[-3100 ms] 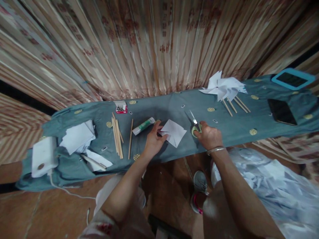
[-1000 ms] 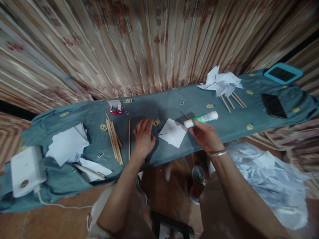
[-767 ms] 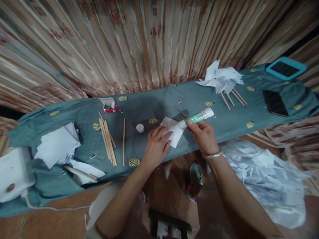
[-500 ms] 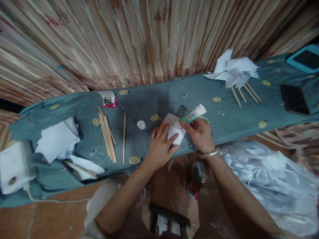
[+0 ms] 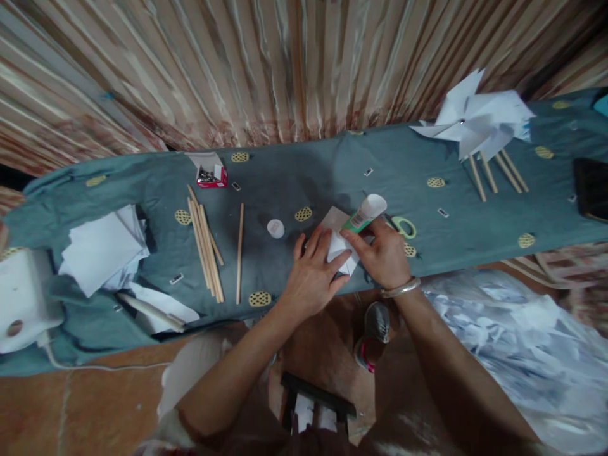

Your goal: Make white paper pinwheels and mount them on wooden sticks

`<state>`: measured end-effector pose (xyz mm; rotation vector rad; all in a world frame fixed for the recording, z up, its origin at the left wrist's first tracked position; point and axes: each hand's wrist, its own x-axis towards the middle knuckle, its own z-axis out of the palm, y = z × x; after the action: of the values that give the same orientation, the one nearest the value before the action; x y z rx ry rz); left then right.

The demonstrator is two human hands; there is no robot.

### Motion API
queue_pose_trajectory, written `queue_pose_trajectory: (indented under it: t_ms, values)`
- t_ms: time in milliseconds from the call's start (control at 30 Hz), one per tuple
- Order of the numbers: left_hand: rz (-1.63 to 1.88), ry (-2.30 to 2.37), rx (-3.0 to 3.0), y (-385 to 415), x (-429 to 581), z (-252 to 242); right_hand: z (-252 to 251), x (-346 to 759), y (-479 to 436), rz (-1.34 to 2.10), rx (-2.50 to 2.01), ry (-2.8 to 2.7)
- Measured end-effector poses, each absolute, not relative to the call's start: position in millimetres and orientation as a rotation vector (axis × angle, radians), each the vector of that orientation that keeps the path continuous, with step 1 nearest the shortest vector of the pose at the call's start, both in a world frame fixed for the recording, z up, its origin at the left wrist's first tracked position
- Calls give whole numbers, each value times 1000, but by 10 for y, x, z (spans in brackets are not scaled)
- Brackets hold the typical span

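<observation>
A small folded white paper [image 5: 342, 253] lies near the front edge of the cloth-covered table. My left hand [image 5: 313, 269] rests flat on its left side, fingers spread. In my right hand [image 5: 384, 256] is a green and white glue stick [image 5: 365, 214], tilted with its lower end against the paper. My right fingers partly hide the glue stick, and its tip cannot be made out. A round white cap [image 5: 275, 228] sits to the left of the paper. Just beyond my right hand shows the green handle of a pair of scissors [image 5: 405, 227].
Several wooden sticks [image 5: 204, 244] and a red box of small metal pieces [image 5: 211, 177] lie at left, beside stacked paper [image 5: 107, 247] and a white device [image 5: 26, 297]. Paper pinwheels [image 5: 475, 123] lie at back right. A plastic bag of scraps [image 5: 517, 342] is below right.
The glue stick has tilted more upright on the paper, and my right hand has shifted slightly. More of the scissors' handle shows. The whole view has turned a little.
</observation>
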<state>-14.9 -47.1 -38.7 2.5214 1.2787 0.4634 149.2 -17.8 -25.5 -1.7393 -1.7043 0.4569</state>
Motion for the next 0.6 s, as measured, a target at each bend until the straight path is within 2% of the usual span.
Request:
queue_pose_trajectory:
  t_ms: [600]
  values:
    - [486,1280,2520,-479,-151,-402,-238,1465,-176,268,-1643,-1923]
